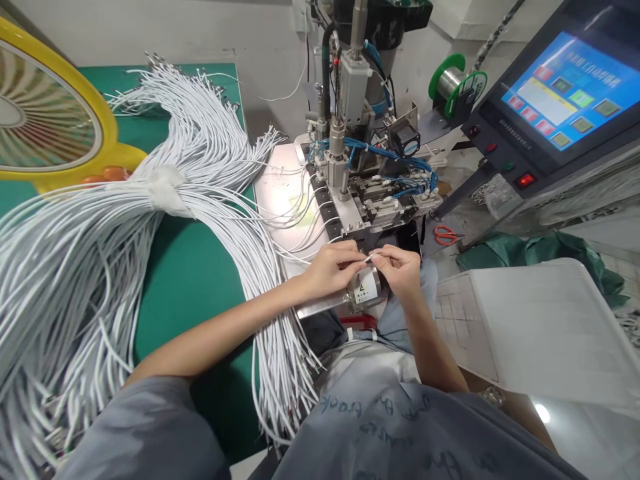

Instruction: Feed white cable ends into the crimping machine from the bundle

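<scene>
Cable (369,258) sits pinched in my left hand (336,268) and right hand (399,270) fingertips; I'd hold it straight, machine (338,167) at twelve o'clock.

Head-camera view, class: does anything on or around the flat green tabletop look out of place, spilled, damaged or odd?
Nothing looks clearly spilled or damaged. Slightly untidy, though: the large bundle of thin white cables sprawls across the flat green tabletop, and at the near right many strands stray past its edge, their ends fanned unevenly.

Head cam; fwd/down over fingers (395,253); near
</scene>
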`<state>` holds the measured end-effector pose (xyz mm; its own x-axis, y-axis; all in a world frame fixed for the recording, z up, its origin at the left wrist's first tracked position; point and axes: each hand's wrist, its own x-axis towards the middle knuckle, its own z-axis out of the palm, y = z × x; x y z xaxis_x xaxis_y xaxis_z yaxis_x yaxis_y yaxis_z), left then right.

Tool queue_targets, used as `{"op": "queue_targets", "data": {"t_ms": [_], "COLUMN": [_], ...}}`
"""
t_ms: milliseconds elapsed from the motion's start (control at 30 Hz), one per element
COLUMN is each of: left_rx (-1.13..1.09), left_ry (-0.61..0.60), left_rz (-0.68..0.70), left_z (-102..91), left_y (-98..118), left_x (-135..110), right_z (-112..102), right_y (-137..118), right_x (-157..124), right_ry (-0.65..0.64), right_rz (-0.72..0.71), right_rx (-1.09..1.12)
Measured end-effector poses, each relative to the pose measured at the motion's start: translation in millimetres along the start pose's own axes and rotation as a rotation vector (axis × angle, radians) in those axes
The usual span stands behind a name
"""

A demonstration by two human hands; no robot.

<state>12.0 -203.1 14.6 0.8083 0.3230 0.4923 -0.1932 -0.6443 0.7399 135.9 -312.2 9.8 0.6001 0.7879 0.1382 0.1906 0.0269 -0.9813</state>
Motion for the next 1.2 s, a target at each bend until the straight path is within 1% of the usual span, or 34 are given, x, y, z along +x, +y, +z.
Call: {"op": "queue_targets", "data": {"t_ms": [67,133,233,300,333,400,433,500,533,600,700,767,833,967,1033,1100,1200], "left_rx": [0.055,0.063,0.022,0.051,0.107,0.307,0.434,0.676,0.771,0.903,0.98,0.939,0.824,0.48,0.306,0.157,0.048], "left_ry": [-0.013,0.001,0.041,0.048,0.042,0.026,0.008,-0.033,-0.051,-0.078,-0.088,-0.076,-0.037,0.043,0.03,-0.014,-0.065], "left_rz": [0.028,0.036,0.038,0.057,0.077,0.151,0.206,0.329,0.385,0.468,0.508,0.482,0.377,0.102,0.021,-0.027,-0.059], "left_z": [0.2,1.1,3.4,4.6,4.8,4.0,2.9,-0.5,-2.4,-5.9,-8.2,-7.1,-4.6,0.3,1.6,2.1,2.5], "left_y": [-0.9,-0.9,-0.5,-0.9,-1.3,-2.0,-2.1,-1.5,-0.9,0.5,0.9,-0.6,-2.9,-5.8,-5.9,-6.0,-7.3], "left_x": [-0.4,-0.6,-1.1,-1.9,-2.5,-3.3,-3.5,-3.2,-2.8,-1.8,-1.0,-1.2,-1.6,-2.0,-1.9,-1.5,-0.4], "right_z": [-7.5,-7.9,3.5,12.6,15.8,18.4,18.0,14.7,12.4,7.6,1.3,-0.9,-0.3,9.3,15.0,18.4,17.3], "right_y": [-1.2,1.4,7.3,8.0,6.7,1.7,-1.4,-6.8,-8.6,-10.4,-10.0,-8.7,-6.6,1.8,7.0,11.4,16.0], "right_x": [5.1,5.4,-3.1,-10.5,-13.4,-16.6,-16.7,-14.5,-12.6,-8.0,-1.3,1.8,3.1,0.8,-0.9,-1.7,0.2], "right_ry": [-0.07,-0.085,-0.001,0.096,0.144,0.208,0.212,0.168,0.139,0.09,0.003,-0.058,-0.072,0.024,0.077,0.117,0.126], "right_rz": [-0.008,0.001,0.017,-0.012,-0.049,-0.151,-0.199,-0.251,-0.245,-0.185,-0.043,0.012,0.001,-0.073,-0.067,-0.051,-0.044], "right_rx": [-0.069,-0.044,0.061,0.025,-0.045,-0.244,-0.344,-0.482,-0.51,-0.489,-0.359,-0.274,-0.213,-0.137,-0.093,-0.043,0.008]}}
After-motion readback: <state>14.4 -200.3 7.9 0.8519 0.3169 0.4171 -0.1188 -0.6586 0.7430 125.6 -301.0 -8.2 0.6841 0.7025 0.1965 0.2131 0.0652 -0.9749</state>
